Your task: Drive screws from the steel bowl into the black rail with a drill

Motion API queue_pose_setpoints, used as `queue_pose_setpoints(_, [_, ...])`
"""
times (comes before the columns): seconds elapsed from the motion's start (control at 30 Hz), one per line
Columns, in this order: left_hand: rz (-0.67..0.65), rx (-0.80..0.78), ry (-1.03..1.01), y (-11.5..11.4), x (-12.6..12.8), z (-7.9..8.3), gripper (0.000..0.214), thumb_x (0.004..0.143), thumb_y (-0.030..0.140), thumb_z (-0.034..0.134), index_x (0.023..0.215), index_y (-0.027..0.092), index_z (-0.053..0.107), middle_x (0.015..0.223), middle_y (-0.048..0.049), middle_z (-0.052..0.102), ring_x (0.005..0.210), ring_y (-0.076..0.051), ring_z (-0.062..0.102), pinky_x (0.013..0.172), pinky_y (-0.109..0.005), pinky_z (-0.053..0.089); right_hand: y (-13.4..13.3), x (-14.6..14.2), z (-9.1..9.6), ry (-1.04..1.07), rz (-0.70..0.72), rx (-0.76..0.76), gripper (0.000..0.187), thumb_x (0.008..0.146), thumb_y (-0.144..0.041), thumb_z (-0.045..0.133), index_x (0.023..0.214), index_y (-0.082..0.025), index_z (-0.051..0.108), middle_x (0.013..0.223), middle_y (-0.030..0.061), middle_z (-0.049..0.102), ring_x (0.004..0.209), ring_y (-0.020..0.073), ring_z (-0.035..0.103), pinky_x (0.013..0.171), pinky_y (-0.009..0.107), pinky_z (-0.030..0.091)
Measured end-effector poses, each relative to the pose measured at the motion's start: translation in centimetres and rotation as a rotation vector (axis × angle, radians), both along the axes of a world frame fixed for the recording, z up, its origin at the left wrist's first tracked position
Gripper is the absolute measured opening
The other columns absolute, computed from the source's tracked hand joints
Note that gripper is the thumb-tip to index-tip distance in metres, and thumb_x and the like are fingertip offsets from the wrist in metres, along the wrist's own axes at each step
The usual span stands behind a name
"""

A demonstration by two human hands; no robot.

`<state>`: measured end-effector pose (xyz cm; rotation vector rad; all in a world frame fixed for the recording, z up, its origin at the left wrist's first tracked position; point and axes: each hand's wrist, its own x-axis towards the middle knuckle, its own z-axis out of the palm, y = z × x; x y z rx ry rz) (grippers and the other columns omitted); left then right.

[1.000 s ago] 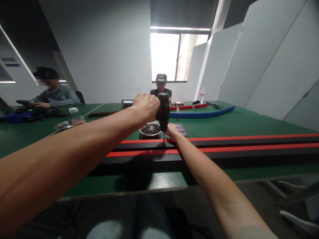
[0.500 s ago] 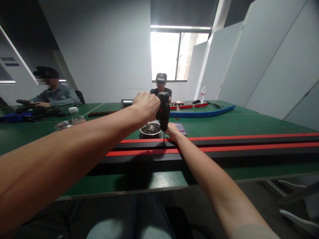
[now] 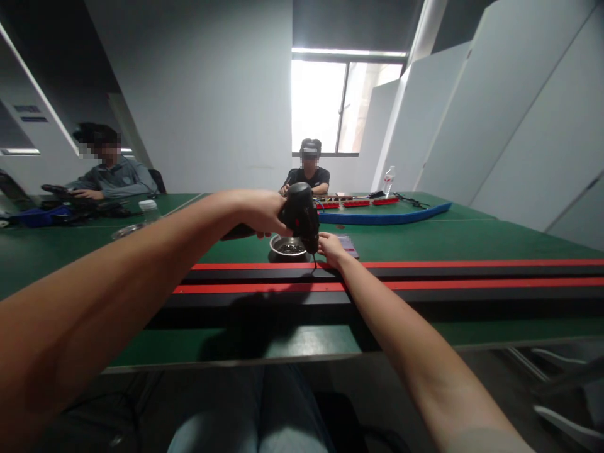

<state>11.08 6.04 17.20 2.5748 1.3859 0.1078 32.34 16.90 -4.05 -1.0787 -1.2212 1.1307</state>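
Note:
My left hand grips a black electric screwdriver, its bit pointing down at the long black and red rail that lies across the green table. The tool leans slightly. My right hand rests by the bit's tip on the rail, fingers pinched together around something too small to make out. A small metal bowl with dark screws sits just behind the tool.
A person sits across the table behind red parts and a blue curved piece. Another person sits at the far left with tools. A water bottle, a plastic jar and a small card are on the table.
My left hand has dropped lower and tilted the screwdriver, with the wrist turned. The view shifted slightly right. My right hand stays by the bit.

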Motion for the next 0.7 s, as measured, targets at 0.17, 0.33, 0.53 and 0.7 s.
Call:
queue_pose_setpoints(0.17, [0.240, -0.250, -0.654, -0.3, -5.7, -5.7, 0.016, 0.057, 0.021, 0.088, 0.063, 0.018, 0.074, 0.051, -0.0053, 0.063, 0.038, -0.015, 0.052, 0.037, -0.024, 0.033, -0.9, -0.3, 0.6, -0.219, 0.032, 0.121, 0.015, 0.073, -0.028, 0.077, 0.083, -0.016, 0.075, 0.084, 0.0060, 0.075, 0.073, 0.0165, 0.063, 0.071, 0.028, 0.048])
queue_pose_setpoints(0.33, [0.598, -0.519, -0.954, -2.7, -10.1, -11.4, 0.033, 0.068, 0.042, 0.086, 0.072, 0.015, 0.068, 0.062, -0.0114, 0.070, 0.048, -0.022, 0.063, 0.038, -0.026, 0.046, -0.7, -0.9, 0.3, -0.480, -0.053, 0.116, 0.015, 0.083, -0.028, 0.069, 0.084, -0.015, 0.077, 0.086, 0.0081, 0.077, 0.081, 0.0207, 0.066, 0.073, 0.029, 0.048])
queue_pose_setpoints(0.53, [0.591, -0.481, -1.397, -3.8, -12.5, -15.2, 0.024, 0.072, 0.026, 0.081, 0.084, 0.013, 0.065, 0.069, -0.0072, 0.069, 0.055, -0.016, 0.064, 0.047, -0.024, 0.052, 0.2, -2.3, 1.1, -0.857, -0.140, 0.090, 0.020, 0.084, -0.035, 0.069, 0.078, -0.018, 0.077, 0.084, 0.0104, 0.076, 0.079, 0.0250, 0.068, 0.070, 0.031, 0.043])
queue_pose_setpoints(0.7, [0.521, -0.468, -1.570, -3.2, -13.3, -17.4, 0.019, 0.077, 0.025, 0.076, 0.078, 0.010, 0.064, 0.067, -0.0064, 0.066, 0.054, -0.013, 0.062, 0.048, -0.020, 0.050, 1.6, -4.8, 2.3, -1.168, -0.241, 0.024, 0.014, 0.078, -0.033, 0.074, 0.086, -0.021, 0.078, 0.093, 0.0137, 0.077, 0.092, 0.0296, 0.069, 0.079, 0.036, 0.043])
